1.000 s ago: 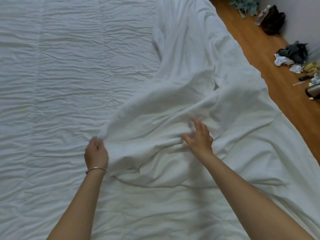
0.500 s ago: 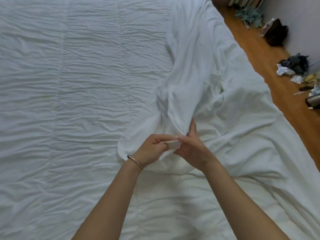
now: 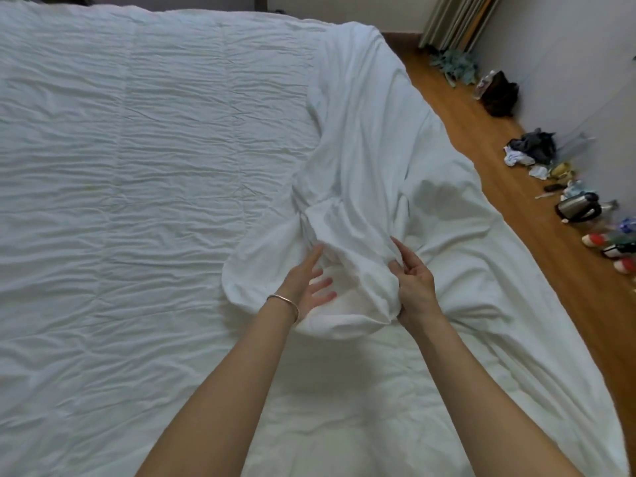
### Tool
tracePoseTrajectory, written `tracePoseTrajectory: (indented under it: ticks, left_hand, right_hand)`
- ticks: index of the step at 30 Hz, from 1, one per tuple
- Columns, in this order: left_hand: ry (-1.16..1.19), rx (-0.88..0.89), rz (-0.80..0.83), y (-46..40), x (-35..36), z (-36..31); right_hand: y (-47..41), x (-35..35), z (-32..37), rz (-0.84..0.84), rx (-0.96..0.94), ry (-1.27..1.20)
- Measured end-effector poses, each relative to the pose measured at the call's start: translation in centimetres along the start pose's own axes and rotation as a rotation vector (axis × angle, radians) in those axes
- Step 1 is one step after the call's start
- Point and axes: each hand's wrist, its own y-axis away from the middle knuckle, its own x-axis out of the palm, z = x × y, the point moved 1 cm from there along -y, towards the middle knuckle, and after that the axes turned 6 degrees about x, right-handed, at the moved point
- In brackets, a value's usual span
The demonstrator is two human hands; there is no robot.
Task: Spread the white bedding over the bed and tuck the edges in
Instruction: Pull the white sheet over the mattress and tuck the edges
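A wide bed [image 3: 144, 173] is covered by a wrinkled white layer. A loose white sheet [image 3: 364, 139] lies bunched along the bed's right side and hangs over the right edge. My left hand [image 3: 308, 282], with a thin bracelet at the wrist, is spread open with its fingers against the bunched fold, partly tucked into it. My right hand [image 3: 413, 280] pinches the same fold from the right. The fold is lifted a little off the bed between both hands.
Wooden floor [image 3: 537, 256] runs along the bed's right side. Along the wall lie a dark bag [image 3: 500, 94], a pile of clothes [image 3: 531, 149], a metal kettle [image 3: 578, 208] and small items. Folded curtains [image 3: 457, 22] stand in the far corner.
One second ago my hands were apart on the sheet. They came together on a fold, and now the left hand has opened against it. The view has tilted up.
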Motion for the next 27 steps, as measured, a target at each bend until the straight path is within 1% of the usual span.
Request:
tracePoseTrajectory:
  ticks: [1,2,4,5,7,8,9,11,12,14,15,16,17,18,19,20,21,22,23,24,25,26,27]
  left_hand:
    - [0.035,-0.011,0.065,-0.1,1.5,0.3]
    - [0.054,0.019,0.116,-0.2,3.1,0.5]
    - [-0.012,0.183,0.187,0.2,6.8,0.2]
    - [-0.104,0.316,0.211,0.5,8.5,-0.3]
    - [-0.372,0.607,0.251,1.6,11.7,-1.5]
    - [-0.494,0.716,0.289,1.6,12.8,-1.9]
    - [-0.594,0.756,0.335,1.2,13.5,-1.9]
    - [-0.829,0.699,0.415,-0.8,13.6,-0.8]
    - [-0.996,0.631,0.440,-1.8,12.8,0.4]
    - [-1.268,0.399,0.521,-3.4,10.8,4.0]
    - [-1.349,0.253,0.580,-3.7,9.8,5.9]
    - [-1.381,0.116,0.659,-3.9,9.0,7.8]
    - [-1.378,0.021,0.711,-3.7,8.5,9.1]
    - [-1.385,0.000,0.705,-4.0,7.8,10.0]
    - [-1.385,0.073,0.601,-4.7,6.9,10.2]
    - [-1.345,0.194,0.388,-5.4,5.9,9.6]
    - [-1.275,0.319,0.121,-6.2,4.6,8.4]
    - [-1.226,0.437,-0.151,-7.2,2.9,7.0]
    - [-1.218,0.505,-0.410,-8.0,1.0,5.4]
    - [-1.204,0.495,-0.621,-9.1,-1.0,4.0]
    - [-1.169,0.450,-0.788,-10.0,-3.1,2.7]
    - [-1.101,0.382,-0.912,-10.5,-4.9,1.6]
    - [-1.002,0.317,-0.995,-10.9,-6.7,1.0]
  right_hand:
    - [0.2,-1.0,-0.2,0.018,0.061,-0.123]
    - [0.3,-2.0,-0.5,0.036,0.113,-0.225]
    - [0.4,-3.6,-1.7,0.021,0.184,-0.343]
    - [0.4,-4.2,-2.3,-0.033,0.184,-0.329]
    - [0.0,-5.2,-2.6,-0.198,0.098,-0.179]
    - [-0.2,-5.5,-2.1,-0.267,0.019,-0.070]
    - [-0.5,-5.6,-1.4,-0.313,-0.058,0.038]
    - [-1.4,-5.9,-0.3,-0.365,-0.142,0.193]
    - [-1.9,-6.1,-0.1,-0.401,-0.129,0.255]
    - [-3.0,-6.6,-0.1,-0.491,-0.053,0.349]
    - [-3.6,-6.8,0.0,-0.506,-0.049,0.399]
    - [-4.2,-6.8,-0.1,-0.469,-0.092,0.478]
    - [-4.8,-6.5,-0.3,-0.366,-0.168,0.606]
    - [-5.4,-6.1,-0.7,-0.216,-0.239,0.782]
    - [-6.2,-5.7,-1.4,-0.050,-0.269,0.991]
    - [-7.1,-5.3,-2.4,0.098,-0.256,1.207]
    - [-8.1,-5.2,-3.5,0.204,-0.219,1.401]
    - [-9.2,-5.3,-4.6,0.260,-0.181,1.544]
    - [-10.2,-5.5,-5.5,0.275,-0.157,1.622]
    - [-11.0,-5.8,-6.2,0.266,-0.141,1.634]
    - [-11.6,-6.0,-6.9,0.250,-0.133,1.615]
    - [-12.1,-6.1,-7.5,0.239,-0.127,1.602]
    - [-12.3,-5.9,-8.0,0.229,-0.121,1.601]
